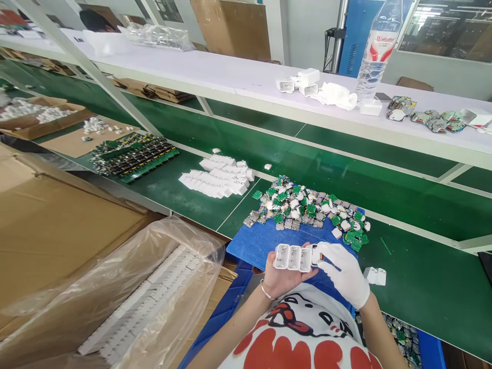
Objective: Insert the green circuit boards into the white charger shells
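My left hand (286, 279), bare with a bracelet at the wrist, holds a row of three white charger shells (292, 257) side by side, open ends up. My right hand (346, 271), in a white glove, touches the right end of that row, pinching a fourth shell with a small part in it. Both hands hover over a blue plastic board (265, 241). On the board's far side lies a heap of small green circuit boards (307, 207) with metal parts. Two white shells (375, 275) lie on the green belt just right of my gloved hand.
A stack of white shells (219, 178) and a tray of circuit boards (132, 154) lie farther left on the green belt. A cardboard box with a plastic bag of white shells (154, 302) stands at my left. The white shelf above carries a water bottle (374, 51), shells and cloth.
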A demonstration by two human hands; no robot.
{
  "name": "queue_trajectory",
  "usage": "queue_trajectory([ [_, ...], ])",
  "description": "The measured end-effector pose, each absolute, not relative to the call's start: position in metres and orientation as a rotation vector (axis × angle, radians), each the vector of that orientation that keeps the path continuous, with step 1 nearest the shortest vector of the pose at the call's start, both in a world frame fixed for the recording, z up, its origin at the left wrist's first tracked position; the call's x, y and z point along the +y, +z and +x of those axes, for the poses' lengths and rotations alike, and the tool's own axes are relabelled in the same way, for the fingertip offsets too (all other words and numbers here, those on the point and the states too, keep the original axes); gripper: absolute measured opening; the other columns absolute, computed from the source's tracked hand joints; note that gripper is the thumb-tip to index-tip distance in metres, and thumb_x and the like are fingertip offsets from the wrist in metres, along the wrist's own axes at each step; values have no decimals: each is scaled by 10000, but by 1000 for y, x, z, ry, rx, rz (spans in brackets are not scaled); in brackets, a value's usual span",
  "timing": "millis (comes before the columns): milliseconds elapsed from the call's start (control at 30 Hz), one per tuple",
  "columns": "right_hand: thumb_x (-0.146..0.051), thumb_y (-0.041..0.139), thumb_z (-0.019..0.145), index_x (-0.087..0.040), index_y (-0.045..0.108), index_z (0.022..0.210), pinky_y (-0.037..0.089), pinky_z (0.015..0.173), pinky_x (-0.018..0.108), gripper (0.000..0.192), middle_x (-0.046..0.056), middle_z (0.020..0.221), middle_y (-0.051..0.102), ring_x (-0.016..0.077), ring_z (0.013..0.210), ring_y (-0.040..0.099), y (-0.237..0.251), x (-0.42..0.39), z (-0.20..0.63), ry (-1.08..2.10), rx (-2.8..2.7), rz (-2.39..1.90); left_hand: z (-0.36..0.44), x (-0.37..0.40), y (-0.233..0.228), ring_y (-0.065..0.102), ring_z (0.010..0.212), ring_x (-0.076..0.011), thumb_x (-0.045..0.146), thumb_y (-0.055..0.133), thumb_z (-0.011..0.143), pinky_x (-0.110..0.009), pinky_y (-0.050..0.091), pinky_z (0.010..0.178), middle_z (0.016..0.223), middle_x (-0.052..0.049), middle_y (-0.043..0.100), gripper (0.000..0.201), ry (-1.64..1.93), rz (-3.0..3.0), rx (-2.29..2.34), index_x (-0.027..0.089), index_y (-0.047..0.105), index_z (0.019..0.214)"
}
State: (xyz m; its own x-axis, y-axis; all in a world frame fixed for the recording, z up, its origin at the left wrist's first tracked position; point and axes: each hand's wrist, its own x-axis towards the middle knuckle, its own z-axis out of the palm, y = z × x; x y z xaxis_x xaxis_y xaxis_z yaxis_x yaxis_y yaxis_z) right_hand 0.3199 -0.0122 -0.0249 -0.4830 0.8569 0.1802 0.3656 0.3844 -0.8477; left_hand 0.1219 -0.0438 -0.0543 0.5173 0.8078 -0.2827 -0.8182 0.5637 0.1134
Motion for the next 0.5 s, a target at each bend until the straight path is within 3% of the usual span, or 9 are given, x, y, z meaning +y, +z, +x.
queue_trajectory([
  [100,-437,581,855,-311,654,1116,471,971,396,298,48,1175,621,237,1130,545,-27,-18,318,1047,-1892,-1104,123,-44,-54,517,1155,-327,524,504,589,-488,314,1016,1183,-128,619,728,958,17,331,147,525,1212],
  [300,-367,528,921,-176,530,1210,494,885,422,347,95,1223,540,209,1045,566,-33,-28,317,1071,-1730,-1218,132,-42,-56,487,1190,-344,457,531,541,-497,325,1014,1161,-117,618,751,899,41,315,137,523,1220],
  [500,-383,514,921,-228,558,1174,505,869,394,300,85,1230,535,200,1045,551,-34,-61,328,1112,-1697,-1327,139,-38,-48,474,1199,-398,436,556,554,-494,398,935,1130,-143,626,705,839,27,382,107,574,1177],
])
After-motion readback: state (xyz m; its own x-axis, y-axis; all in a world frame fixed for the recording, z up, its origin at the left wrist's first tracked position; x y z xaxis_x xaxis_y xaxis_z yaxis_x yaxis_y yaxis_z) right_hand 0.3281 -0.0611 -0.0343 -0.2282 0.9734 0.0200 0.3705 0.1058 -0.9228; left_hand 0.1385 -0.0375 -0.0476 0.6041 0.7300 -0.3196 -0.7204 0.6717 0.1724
